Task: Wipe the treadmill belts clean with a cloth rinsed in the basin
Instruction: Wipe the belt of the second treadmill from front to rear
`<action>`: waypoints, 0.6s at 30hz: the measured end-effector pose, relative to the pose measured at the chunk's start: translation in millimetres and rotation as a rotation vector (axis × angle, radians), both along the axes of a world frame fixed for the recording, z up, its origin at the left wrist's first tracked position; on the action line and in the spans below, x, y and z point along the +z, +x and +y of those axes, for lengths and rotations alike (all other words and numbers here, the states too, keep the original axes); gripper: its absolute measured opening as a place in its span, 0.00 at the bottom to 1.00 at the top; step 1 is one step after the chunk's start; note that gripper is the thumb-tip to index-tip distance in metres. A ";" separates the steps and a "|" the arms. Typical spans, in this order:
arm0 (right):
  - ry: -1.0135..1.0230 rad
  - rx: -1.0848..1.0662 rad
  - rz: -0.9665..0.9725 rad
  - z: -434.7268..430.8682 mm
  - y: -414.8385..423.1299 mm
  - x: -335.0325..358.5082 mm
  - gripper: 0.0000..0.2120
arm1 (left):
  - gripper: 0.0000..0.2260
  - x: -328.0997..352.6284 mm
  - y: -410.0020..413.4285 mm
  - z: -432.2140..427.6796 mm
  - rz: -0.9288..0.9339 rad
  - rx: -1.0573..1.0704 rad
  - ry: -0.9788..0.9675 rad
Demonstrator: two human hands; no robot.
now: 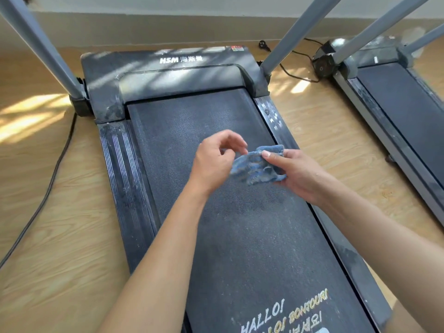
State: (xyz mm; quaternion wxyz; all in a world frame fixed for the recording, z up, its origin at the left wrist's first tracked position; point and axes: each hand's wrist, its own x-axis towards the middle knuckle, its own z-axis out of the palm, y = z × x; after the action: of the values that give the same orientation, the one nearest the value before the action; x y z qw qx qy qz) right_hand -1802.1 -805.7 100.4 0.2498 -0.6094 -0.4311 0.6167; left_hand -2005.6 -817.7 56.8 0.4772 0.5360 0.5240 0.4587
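Wooden floor (60, 212), sunlit in patches, carries two treadmills side by side. The near treadmill belt (192, 121) runs straight under my arms. The second treadmill (408, 111) stands to its right, apart from it, with a strip of bare floor between them.

Four grey uprights show: one on each side of the belt's far end and two on the second machine. Two ribbed side rails edge the belt, the left rail (122, 164) and the right rail (274, 116). A dusty motor cover (168, 68) closes off its far end.

Two black cables lie on the floor, one (48, 188) left of the belt and one (290, 73) beyond its far right corner.

One blue cloth (254, 167) is bunched in the air above the middle of the belt, toward its right edge. My right hand (298, 174) holds it, thumb on top and fingers curled beneath. My left hand (213, 159) hangs over the belt's centre with its fingers curled at the cloth's left end. I cannot tell whether they pinch it.

The belt lies bare beyond my hands as far as the cover, and open floor spreads wide to its left.
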 end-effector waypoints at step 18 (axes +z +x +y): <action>0.019 0.083 -0.137 9.0 11.3 -1.3 0.12 | 0.09 -32.1 -20.2 -0.2 -0.433 -0.158 -0.285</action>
State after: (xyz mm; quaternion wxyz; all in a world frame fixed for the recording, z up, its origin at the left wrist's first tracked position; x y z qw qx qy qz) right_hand -1790.7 -796.7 99.1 0.1997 -0.6294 -0.4778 0.5794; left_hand -2025.8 -817.9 24.8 0.6829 0.3921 0.4258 0.4457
